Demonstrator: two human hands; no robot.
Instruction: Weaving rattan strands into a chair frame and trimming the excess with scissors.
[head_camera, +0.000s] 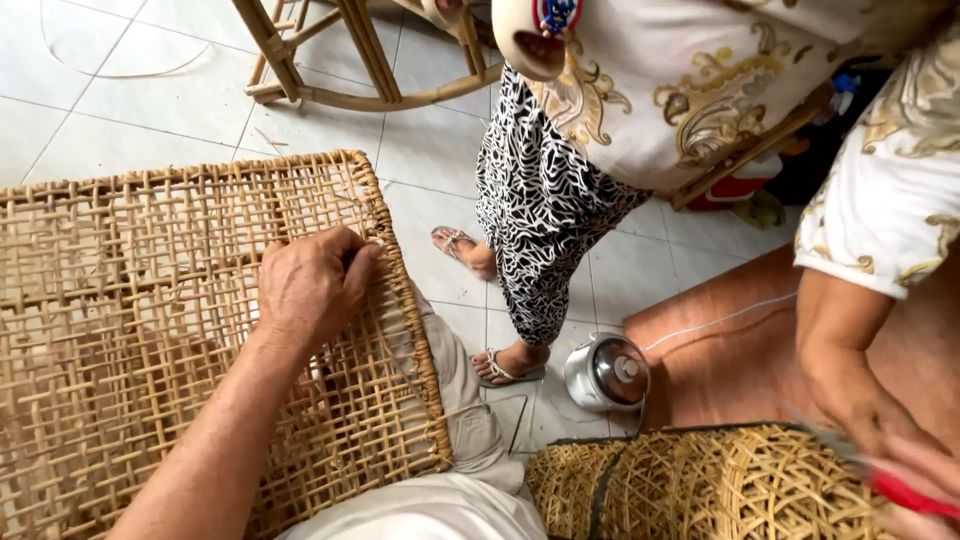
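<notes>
Left hand (315, 285), centre-left of frame, fingers curled, knuckles up, bare forearm stretching from the lower left edge.

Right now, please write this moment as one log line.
left hand: pinching strand on woven cane panel | right hand: not visible | nearby: another person's hand, red tool, basket

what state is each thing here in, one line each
woven cane panel: open lattice, lying across the person's lap
left hand: fingers curled shut on the woven cane panel near its rim
right hand: not in view
steel pot: on the tiled floor, lid on
co-worker's hand: lowered over a woven basket, blurred
woven basket: lying on its side
red-handled tool: by the co-worker's hand, blurred
</notes>
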